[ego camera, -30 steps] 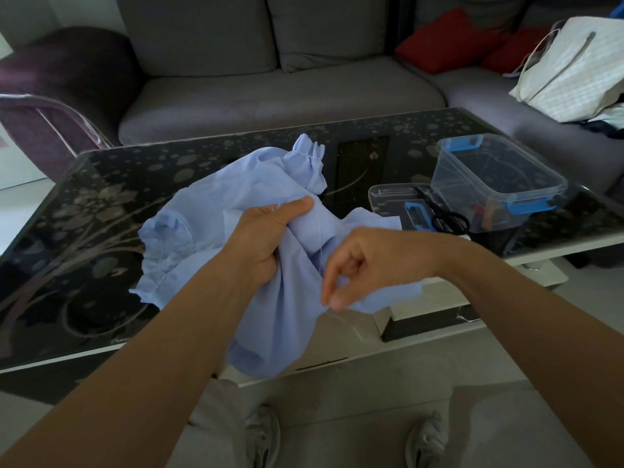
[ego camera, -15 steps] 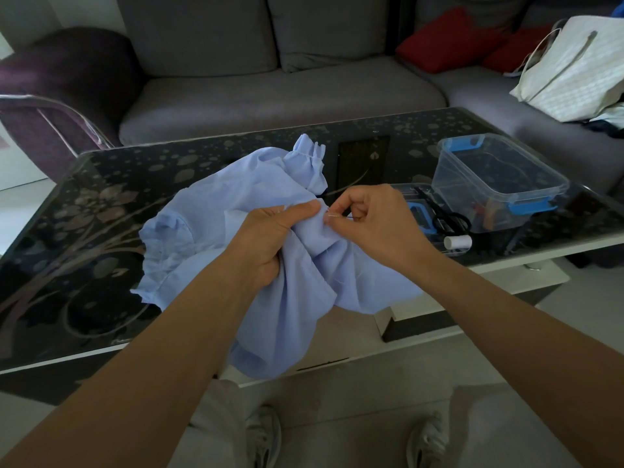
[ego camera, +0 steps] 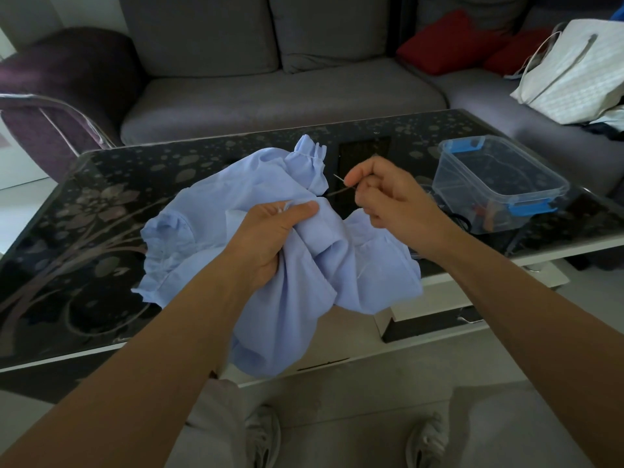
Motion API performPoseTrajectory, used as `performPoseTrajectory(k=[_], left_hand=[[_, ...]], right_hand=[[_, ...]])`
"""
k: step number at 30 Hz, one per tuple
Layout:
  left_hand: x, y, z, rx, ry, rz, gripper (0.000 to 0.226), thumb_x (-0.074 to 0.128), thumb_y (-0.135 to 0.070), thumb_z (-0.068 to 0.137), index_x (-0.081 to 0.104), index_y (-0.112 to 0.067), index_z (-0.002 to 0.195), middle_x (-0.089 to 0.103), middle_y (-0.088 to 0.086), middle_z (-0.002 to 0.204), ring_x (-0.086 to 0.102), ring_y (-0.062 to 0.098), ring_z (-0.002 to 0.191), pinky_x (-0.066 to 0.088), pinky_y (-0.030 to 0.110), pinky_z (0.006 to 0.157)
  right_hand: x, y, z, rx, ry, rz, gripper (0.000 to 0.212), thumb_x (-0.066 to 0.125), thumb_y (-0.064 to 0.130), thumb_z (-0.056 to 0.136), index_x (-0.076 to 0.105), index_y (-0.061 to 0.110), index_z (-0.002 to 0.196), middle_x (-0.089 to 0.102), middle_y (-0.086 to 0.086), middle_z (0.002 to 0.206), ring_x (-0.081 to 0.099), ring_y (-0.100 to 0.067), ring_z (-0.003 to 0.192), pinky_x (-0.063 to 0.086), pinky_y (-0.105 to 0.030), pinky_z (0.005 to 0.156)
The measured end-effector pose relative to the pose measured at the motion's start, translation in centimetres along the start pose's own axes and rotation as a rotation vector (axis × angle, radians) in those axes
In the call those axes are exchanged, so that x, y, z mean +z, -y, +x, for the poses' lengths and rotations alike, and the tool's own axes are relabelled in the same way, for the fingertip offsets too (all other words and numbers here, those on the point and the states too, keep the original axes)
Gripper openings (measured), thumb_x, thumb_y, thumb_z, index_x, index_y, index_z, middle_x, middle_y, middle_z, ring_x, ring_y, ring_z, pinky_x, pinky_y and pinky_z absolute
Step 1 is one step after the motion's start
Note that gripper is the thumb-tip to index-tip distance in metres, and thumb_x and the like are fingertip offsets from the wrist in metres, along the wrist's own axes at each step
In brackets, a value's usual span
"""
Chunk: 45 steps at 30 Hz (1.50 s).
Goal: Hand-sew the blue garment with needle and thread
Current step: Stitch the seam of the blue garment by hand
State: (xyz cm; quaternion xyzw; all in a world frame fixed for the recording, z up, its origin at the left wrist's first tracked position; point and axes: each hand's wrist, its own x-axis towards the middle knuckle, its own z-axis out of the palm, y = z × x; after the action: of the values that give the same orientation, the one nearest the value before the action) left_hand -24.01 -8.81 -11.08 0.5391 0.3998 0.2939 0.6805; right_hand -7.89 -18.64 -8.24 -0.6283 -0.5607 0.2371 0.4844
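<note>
Seemingly mid-stitch: the left hand [ego camera: 270, 238] clenches a fold of the garment [ego camera: 216, 214], bunched at frame centre over the table [ego camera: 84, 248] edge. The right hand [ego camera: 388, 197] pinches the needle [ego camera: 339, 179] just clear of the cloth. Finished stitches cannot be made out, so more sewing likely remains.

Bare forearms [ego camera: 162, 359]; lt grey trousers [ego camera: 513, 430], pale grey sneakers [ego camera: 265, 434].

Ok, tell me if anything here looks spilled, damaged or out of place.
Nothing stands out. The blue garment is bunched in the left hand and hangs partly over the near edge of the table, which fits sewing. The right hand pinches the needle clear of the cloth. The plastic box stands upright on the table.
</note>
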Motion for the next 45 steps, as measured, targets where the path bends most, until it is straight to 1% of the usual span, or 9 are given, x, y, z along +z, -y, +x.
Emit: performPoseTrajectory(k=[5,12,16,23,31,34,37,42,45], left_hand=[[-0.2,0.1,0.0,0.061,0.012,0.079,0.034,0.070,-0.025,0.087,0.066,-0.004,0.114,0.070,0.013,0.112,0.066,0.027,0.107,0.052,0.042,0.098],[-0.4,-0.1,-0.1,0.104,0.001,0.165,0.062,0.076,-0.047,0.068,0.065,-0.009,0.116,0.069,0.011,0.112,0.065,0.029,0.106,0.052,0.048,0.097],[-0.5,-0.1,-0.2,0.101,-0.005,0.194,0.075,0.074,-0.055,0.060,0.062,-0.012,0.120,0.068,0.010,0.115,0.065,0.028,0.107,0.052,0.048,0.097],[-0.6,-0.2,-0.4,0.105,-0.017,0.234,0.064,0.075,-0.052,0.071,0.063,-0.012,0.119,0.068,0.011,0.114,0.065,0.029,0.106,0.052,0.049,0.097],[-0.6,-0.2,-0.6,0.145,-0.040,0.352,0.043,0.068,-0.042,0.086,0.065,-0.010,0.114,0.068,0.012,0.111,0.065,0.029,0.103,0.052,0.048,0.096],[-0.3,-0.4,-0.9,0.195,-0.065,0.434,0.041,0.064,-0.039,0.090,0.064,-0.006,0.114,0.067,0.015,0.109,0.064,0.027,0.100,0.054,0.040,0.094],[-0.2,-0.5,-1.2,0.252,-0.056,0.491,0.039,0.063,-0.034,0.092,0.063,-0.001,0.113,0.067,0.017,0.107,0.065,0.026,0.097,0.054,0.025,0.079],[-0.2,-0.5,-1.2,0.321,-0.036,0.587,0.037,0.064,-0.031,0.092,0.066,0.002,0.107,0.069,0.018,0.100,0.066,0.027,0.092,0.054,0.027,0.079],[-0.1,-0.5,-1.2,0.370,-0.054,0.625,0.033,0.066,-0.028,0.091,0.067,0.004,0.099,0.069,0.019,0.094,0.065,0.026,0.084,0.052,0.021,0.070]], right_hand=[[-0.1,-0.3,-0.3,-0.077,0.099,-0.065,0.017,0.056,0.009,0.096,0.065,0.007,0.111,0.071,-0.001,0.071,0.056,-0.004,0.053,0.042,-0.015,0.047],[-0.1,-0.4,-0.4,-0.085,0.048,-0.089,0.017,0.058,0.009,0.095,0.073,0.015,0.100,0.055,0.004,0.047,0.047,-0.005,0.042,0.041,-0.011,0.051],[-0.1,-0.2,-0.5,-0.089,0.077,-0.097,0.020,0.057,0.010,0.095,0.072,0.024,0.098,0.051,-0.012,0.048,0.041,-0.008,0.041,0.041,-0.014,0.046],[-0.1,-0.2,-0.5,-0.073,0.082,-0.119,0.020,0.055,0.010,0.096,0.071,0.020,0.102,0.049,0.014,0.042,0.044,-0.005,0.040,0.038,-0.008,0.047],[-0.2,-0.1,-0.7,-0.057,0.101,-0.147,0.021,0.056,0.007,0.096,0.073,0.014,0.105,0.044,0.012,0.039,0.041,-0.005,0.038,0.038,-0.007,0.048],[-0.2,-0.2,-0.7,-0.032,0.142,-0.199,0.027,0.054,0.005,0.095,0.064,0.016,0.118,0.048,0.012,0.040,0.045,-0.005,0.038,0.041,-0.013,0.048],[-0.1,-0.1,-0.6,-0.001,0.244,-0.214,0.046,0.048,0.003,0.095,0.050,0.021,0.137,0.053,0.008,0.044,0.046,-0.008,0.037,0.042,-0.017,0.047],[-0.2,-0.4,-0.6,0.042,0.325,-0.214,0.028,0.045,0.003,0.096,0.060,0.017,0.115,0.051,0.006,0.040,0.044,-0.006,0.036,0.039,-0.013,0.049],[0.1,-0.5,-0.6,0.060,0.298,-0.220,0.020,0.048,0.006,0.097,0.057,0.022,0.102,0.051,0.004,0.039,0.046,-0.006,0.037,0.038,-0.011,0.050]])
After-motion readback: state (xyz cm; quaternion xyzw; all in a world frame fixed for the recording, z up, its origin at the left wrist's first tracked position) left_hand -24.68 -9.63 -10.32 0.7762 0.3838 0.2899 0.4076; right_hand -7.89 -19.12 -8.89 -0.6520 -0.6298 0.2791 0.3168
